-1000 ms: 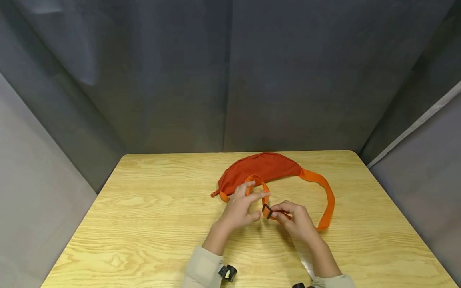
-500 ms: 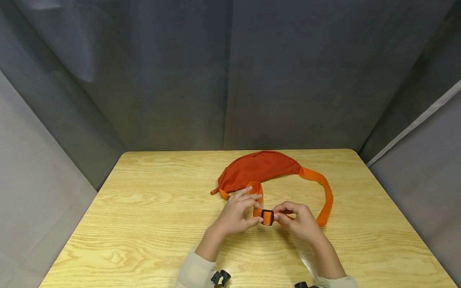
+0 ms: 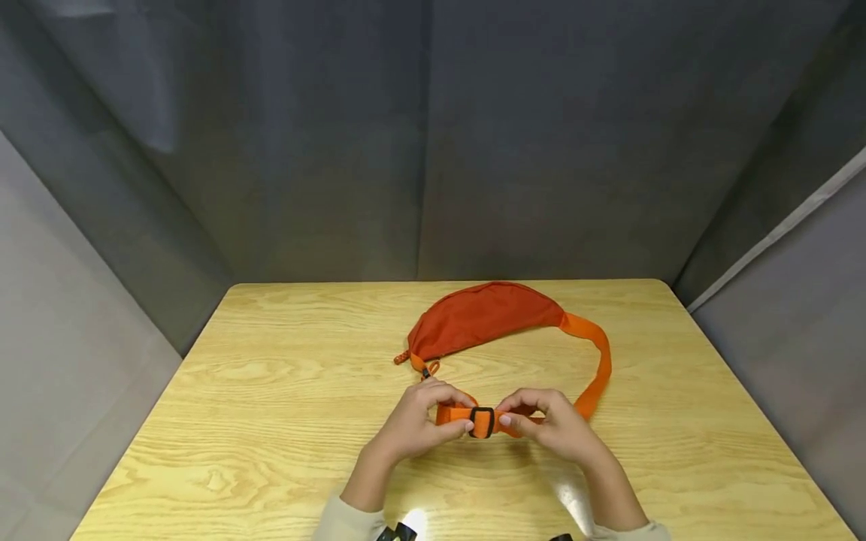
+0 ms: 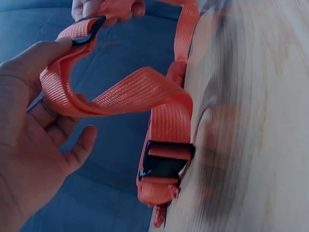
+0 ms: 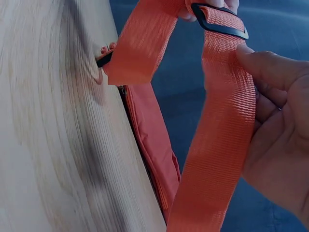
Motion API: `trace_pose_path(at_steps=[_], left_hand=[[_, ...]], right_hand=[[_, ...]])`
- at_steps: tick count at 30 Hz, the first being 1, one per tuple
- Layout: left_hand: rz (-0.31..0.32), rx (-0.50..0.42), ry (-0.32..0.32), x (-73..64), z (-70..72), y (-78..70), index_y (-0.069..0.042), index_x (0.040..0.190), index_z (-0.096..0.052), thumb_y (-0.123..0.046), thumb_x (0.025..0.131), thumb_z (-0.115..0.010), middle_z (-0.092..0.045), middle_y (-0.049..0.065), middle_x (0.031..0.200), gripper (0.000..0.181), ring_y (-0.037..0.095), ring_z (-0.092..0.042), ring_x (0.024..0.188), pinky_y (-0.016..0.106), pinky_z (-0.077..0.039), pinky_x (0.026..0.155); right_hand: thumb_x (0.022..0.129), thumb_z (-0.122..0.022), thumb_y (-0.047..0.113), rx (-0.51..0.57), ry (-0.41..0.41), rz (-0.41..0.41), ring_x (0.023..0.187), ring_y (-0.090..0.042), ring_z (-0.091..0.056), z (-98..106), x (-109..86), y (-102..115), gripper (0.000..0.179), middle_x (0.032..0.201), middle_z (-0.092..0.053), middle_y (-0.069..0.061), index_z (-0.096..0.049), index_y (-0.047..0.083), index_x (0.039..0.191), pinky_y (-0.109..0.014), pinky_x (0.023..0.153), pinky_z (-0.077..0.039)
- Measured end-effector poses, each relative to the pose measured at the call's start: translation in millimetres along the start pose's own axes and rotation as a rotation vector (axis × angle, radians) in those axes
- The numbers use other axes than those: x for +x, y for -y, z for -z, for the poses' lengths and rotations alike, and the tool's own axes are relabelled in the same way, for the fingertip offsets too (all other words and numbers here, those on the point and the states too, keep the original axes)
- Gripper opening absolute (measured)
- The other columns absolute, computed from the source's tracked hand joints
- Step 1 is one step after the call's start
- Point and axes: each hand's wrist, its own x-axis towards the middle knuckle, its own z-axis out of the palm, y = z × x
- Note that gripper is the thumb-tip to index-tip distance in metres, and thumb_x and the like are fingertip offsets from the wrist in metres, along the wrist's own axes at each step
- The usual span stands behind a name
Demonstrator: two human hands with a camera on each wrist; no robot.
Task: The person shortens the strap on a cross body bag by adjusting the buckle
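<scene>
A dark-red waist bag lies on the table with its orange webbing strap curving round to the front. My left hand pinches the strap at the left edge of a black strap slider, thumb against it. On the slider's other side, my right hand pinches the strap between thumb and fingers. The slider is raised off the table, and the strap loops behind the left thumb in the left wrist view. A second black fitting sits on the strap beside the bag's left end.
The wood-grain table spreads to both sides of the hands. Dark grey cloth hangs behind its far edge, with lighter panels at the sides. A beaded zip pull sticks out from the bag's left end.
Both hands have moved the slider toward the front and left, turning it level. The left fingers, spread earlier, now pinch the strap beside it. The strap's right curve is drawn in slightly.
</scene>
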Motion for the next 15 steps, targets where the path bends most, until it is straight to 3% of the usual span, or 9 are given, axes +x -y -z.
trace_pose_path(at_steps=[4, 7, 11, 15], left_hand=[[0.023, -0.02, -0.018, -5.9, 3.1, 0.7, -0.016, 0.097, -0.069, -0.02, 0.079, -0.076, -0.066, -0.011, 0.095, 0.019, 0.006, -0.056, 0.087, 0.029, -0.043, 0.078], [0.01, 0.0, -0.041, -10.3, 2.4, -1.1, -0.014, 0.102, -0.069, -0.019, 0.076, -0.078, -0.065, -0.01, 0.099, 0.028, 0.007, -0.055, 0.089, 0.031, -0.044, 0.078], [-0.012, 0.086, -0.047, -16.1, -1.0, -6.4, -0.013, 0.115, -0.063, -0.026, 0.067, -0.085, -0.061, -0.009, 0.108, 0.054, 0.007, -0.052, 0.097, 0.035, -0.041, 0.086], [-0.026, 0.138, -0.078, -17.2, -3.1, -8.9, -0.014, 0.113, -0.063, -0.027, 0.059, -0.089, -0.06, -0.01, 0.106, 0.062, 0.006, -0.051, 0.098, 0.033, -0.041, 0.086]], right_hand=[[0.083, -0.064, -0.006, -0.008, -0.013, 0.032, 0.067, -0.012, -0.056, -5.0, 4.3, 15.3, 0.008, 0.08, -0.066, -0.008, -0.067, 0.0, 0.087, -0.028, 0.057, -0.049], [0.083, -0.064, -0.007, 0.021, -0.018, 0.036, 0.068, -0.009, -0.056, -11.0, 4.4, 5.7, 0.01, 0.08, -0.066, -0.007, -0.067, 0.0, 0.089, -0.027, 0.057, -0.049], [0.084, -0.062, -0.006, 0.099, -0.025, 0.044, 0.066, -0.008, -0.055, -20.2, 3.7, -10.4, 0.013, 0.078, -0.065, -0.006, -0.068, 0.002, 0.092, -0.027, 0.054, -0.048], [0.086, -0.062, -0.003, 0.156, -0.023, 0.038, 0.065, -0.01, -0.054, -27.1, 6.9, -15.2, 0.012, 0.076, -0.064, -0.007, -0.068, 0.003, 0.095, -0.027, 0.053, -0.047]])
